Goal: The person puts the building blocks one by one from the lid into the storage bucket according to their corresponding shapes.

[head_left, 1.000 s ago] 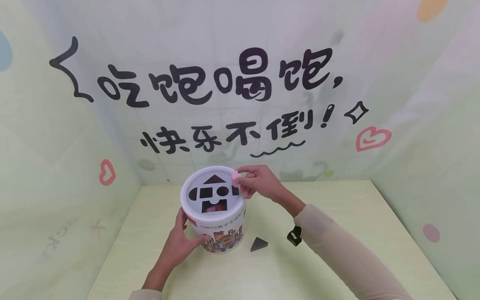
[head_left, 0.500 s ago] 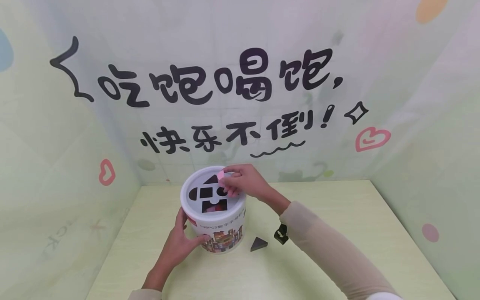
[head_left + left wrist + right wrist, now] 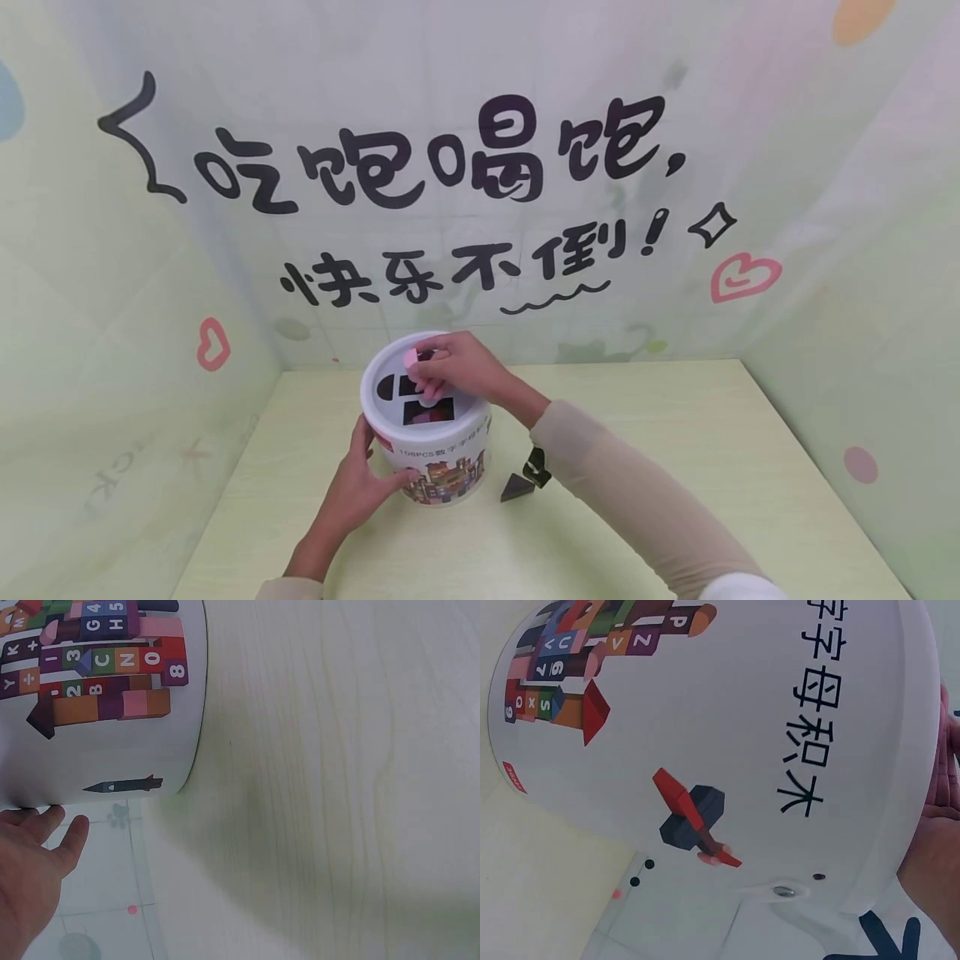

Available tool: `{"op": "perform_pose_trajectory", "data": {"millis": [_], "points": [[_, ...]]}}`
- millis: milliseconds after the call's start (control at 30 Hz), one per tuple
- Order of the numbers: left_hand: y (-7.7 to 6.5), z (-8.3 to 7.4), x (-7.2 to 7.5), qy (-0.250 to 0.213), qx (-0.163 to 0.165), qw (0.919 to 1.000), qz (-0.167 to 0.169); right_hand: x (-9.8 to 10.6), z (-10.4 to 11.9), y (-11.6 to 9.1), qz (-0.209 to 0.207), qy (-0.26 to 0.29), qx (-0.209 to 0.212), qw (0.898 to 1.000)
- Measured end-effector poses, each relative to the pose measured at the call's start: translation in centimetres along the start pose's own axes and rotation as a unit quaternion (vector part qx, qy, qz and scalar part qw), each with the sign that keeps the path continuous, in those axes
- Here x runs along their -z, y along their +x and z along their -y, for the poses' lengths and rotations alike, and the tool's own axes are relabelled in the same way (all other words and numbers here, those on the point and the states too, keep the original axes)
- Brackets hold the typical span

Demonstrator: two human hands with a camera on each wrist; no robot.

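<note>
My left hand (image 3: 358, 492) holds the side of a white block bucket (image 3: 442, 467), its thumb on the printed front and its other fingers round the left side. In the left wrist view, fingertips (image 3: 56, 814) touch the bucket wall. Above the lid (image 3: 386, 410), which has shaped cut-outs, my right hand (image 3: 468, 368) pinches a small pink toy block (image 3: 410, 361) between thumb and forefinger. The block is over the triangular hole, which the hand partly covers along with the square and round holes. The right wrist view shows mostly bucket wall (image 3: 742, 750), with part of the hand behind the rim.
A dark triangular block (image 3: 514, 489) lies on the pale wood table (image 3: 630, 500), right of the bucket. A black wrist device (image 3: 536, 468) hangs below the right sleeve, close to that block in this view. Behind stands a printed fabric wall (image 3: 600, 67) with lettering.
My right hand has carried the pink block leftward across the lid, from the right rim to over the triangular hole. My left hand and the bucket have stayed in place.
</note>
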State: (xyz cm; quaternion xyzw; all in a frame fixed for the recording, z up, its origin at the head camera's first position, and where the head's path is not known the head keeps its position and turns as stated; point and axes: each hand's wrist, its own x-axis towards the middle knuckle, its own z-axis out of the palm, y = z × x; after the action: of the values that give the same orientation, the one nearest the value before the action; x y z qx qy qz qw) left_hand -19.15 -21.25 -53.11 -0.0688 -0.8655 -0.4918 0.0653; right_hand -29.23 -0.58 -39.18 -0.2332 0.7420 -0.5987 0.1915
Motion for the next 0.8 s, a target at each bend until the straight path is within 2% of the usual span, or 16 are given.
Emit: {"op": "perform_pose_trajectory", "data": {"millis": [400,633,800], "points": [[0.0,0.0,0.0,-0.005,-0.003,1.0000,0.004,-2.3,0.3,1.1,0.032,-0.026,0.004,0.999],[0.1,0.0,0.1,0.000,-0.009,0.9999,0.006,-3.2,0.3,1.5,0.039,-0.016,0.008,0.999],[0.0,0.2,0.0,0.006,-0.001,1.0000,0.006,-3.8,-0.2,1.8,0.039,-0.013,0.008,0.999]]}}
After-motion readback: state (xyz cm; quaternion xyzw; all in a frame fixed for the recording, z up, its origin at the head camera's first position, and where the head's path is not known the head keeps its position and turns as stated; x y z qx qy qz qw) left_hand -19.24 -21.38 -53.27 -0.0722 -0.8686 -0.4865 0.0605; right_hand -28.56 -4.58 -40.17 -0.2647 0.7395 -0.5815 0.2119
